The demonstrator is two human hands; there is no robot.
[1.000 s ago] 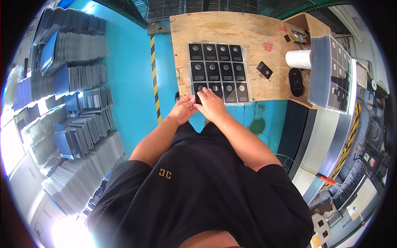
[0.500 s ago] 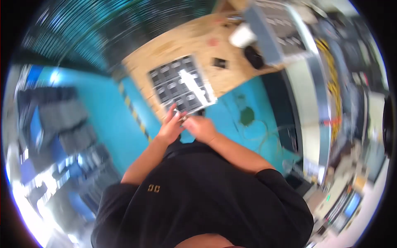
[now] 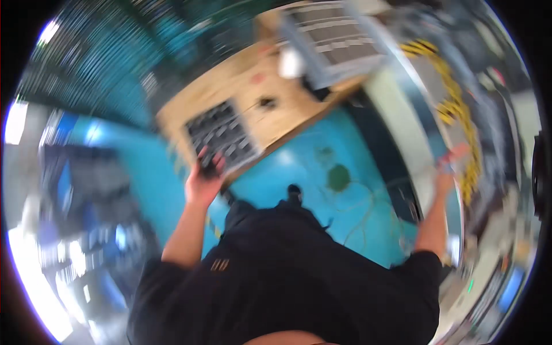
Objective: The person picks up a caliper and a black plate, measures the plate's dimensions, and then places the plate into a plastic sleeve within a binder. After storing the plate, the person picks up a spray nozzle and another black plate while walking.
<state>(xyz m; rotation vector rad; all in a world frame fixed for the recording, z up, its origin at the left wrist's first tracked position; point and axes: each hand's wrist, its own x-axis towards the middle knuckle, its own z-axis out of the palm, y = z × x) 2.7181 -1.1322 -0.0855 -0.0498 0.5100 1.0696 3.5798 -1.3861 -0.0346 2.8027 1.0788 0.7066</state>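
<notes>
My left hand [image 3: 206,181] is raised at the near edge of a wooden table, its fingers curled round a small dark piece [image 3: 208,165] whose kind the blur hides. Just beyond it lies a dark tray [image 3: 246,160] with a pale rim and rows of dark compartments holding small parts. Far off to the right, my right hand [image 3: 451,161] reaches over the metal edge of a long pale bench [image 3: 397,109]. Its fingers look stretched out and apart, though smeared, and I make out nothing held in them.
On the wooden table [image 3: 287,123] lie a small dark item [image 3: 267,103] and a white object [image 3: 291,63], beside a grey rack [image 3: 339,43] with rows of parts. Yellow-black striped tape [image 3: 445,112] runs beyond the bench. A thin cable crosses the blue floor [image 3: 305,167].
My hands, together near the tray before, are now apart. The right one has swung far right to the bench; the left stays by the tray with the dark piece. The whole view has turned.
</notes>
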